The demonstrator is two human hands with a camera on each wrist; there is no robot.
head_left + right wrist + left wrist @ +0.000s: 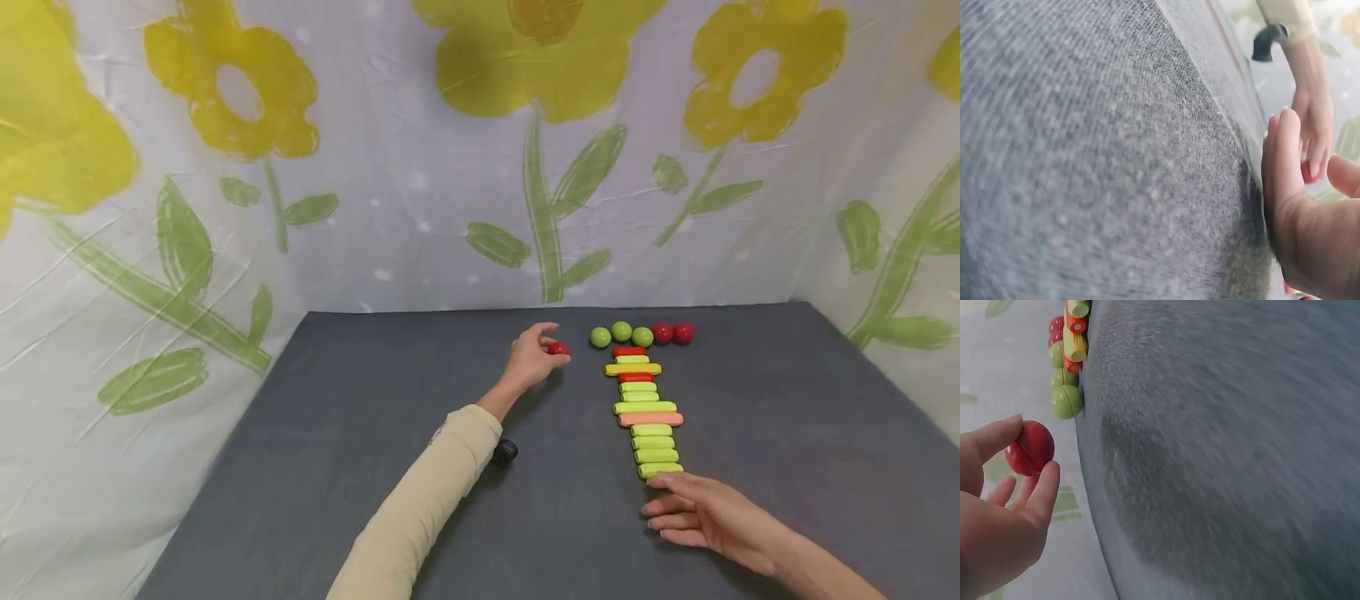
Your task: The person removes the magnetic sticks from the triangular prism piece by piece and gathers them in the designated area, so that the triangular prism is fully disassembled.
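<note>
My left hand pinches a glossy red ball between thumb and fingertips, above the far part of the table. A seam runs around this ball in the left wrist view. To its right, three green balls and two red balls form a row. Below that row, a column of short rods in yellow-green, red, yellow and pink runs toward me. My right hand is at the column's near end, fingers loosely extended and holding nothing; its index fingertip overlaps the nearest yellow-green rod.
The dark grey table ends at a pale fabric backdrop printed with yellow flowers, which also rises on both sides. A small black device shows at the left sleeve.
</note>
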